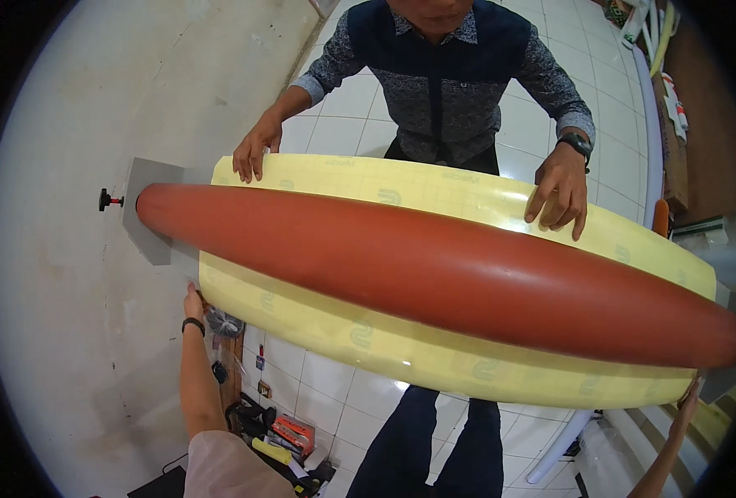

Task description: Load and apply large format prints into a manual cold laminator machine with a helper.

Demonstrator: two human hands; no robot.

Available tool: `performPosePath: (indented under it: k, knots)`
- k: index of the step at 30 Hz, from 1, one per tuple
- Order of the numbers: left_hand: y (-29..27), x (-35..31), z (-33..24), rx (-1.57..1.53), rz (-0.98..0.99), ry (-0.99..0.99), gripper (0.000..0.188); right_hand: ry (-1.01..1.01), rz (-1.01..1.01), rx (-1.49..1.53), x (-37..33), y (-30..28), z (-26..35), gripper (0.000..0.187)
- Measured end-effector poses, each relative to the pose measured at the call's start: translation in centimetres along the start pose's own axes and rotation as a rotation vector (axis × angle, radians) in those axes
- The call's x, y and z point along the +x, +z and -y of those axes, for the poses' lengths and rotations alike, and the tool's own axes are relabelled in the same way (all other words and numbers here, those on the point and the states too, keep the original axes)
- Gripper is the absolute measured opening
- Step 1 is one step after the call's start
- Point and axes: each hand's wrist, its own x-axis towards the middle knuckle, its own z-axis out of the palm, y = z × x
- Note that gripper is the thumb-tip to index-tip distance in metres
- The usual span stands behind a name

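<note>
A wide, glossy yellow sheet (360, 334) with pale printing passes beneath a long red-brown roller (434, 266) and shows on both sides of it. At the sheet's near left corner, my left hand (194, 305) grips the edge, its fingers partly hidden. My right hand (690, 397) holds the near right corner, close to the roller's end; little of it shows. Across from me stands a person in a dark patterned shirt. That person's hands (258, 149) rest on the sheet's far part, one near the left end and the other (561, 189) towards the right.
A grey end plate (146, 212) with a black knob (105, 199) carries the roller's left end by a pale wall (94, 332). Tools and a red box (293, 433) lie on the white tiled floor below left. Long tubes (648, 124) lie along the right side.
</note>
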Motion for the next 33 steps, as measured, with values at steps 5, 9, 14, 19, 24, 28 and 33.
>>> performPosePath:
  k: [5,9,14,19,24,28,33]
  knots:
    - [0.8,-1.8,3.7,-0.043,0.137,-0.168,0.053,-0.144,-0.083,0.122,0.1,0.1,-2.3,0.056]
    - [0.5,-3.7,3.7,-0.357,0.259,-0.011,0.041,-0.221,-0.193,0.182,-3.6,2.8,1.4,0.044]
    - [-0.4,-3.2,7.1,-0.539,0.439,-0.024,0.047,-0.123,-0.28,-0.06,-3.5,2.4,2.2,0.049]
    - [-2.6,-1.8,11.5,-0.422,0.363,-0.103,0.044,-0.087,-0.235,0.329,-3.3,5.0,0.6,0.056]
    - [1.5,-2.9,13.1,-0.307,0.315,-0.143,0.039,-0.029,-0.237,0.253,-1.0,0.5,-3.3,0.057]
    - [-3.9,-1.0,17.4,-0.365,0.333,-0.128,0.038,0.019,-0.033,0.563,-1.3,7.4,-7.6,0.063]
    - [0.3,-3.0,22.9,-0.269,0.22,-0.095,0.038,0.143,-0.048,0.46,-1.2,6.2,-14.0,0.091]
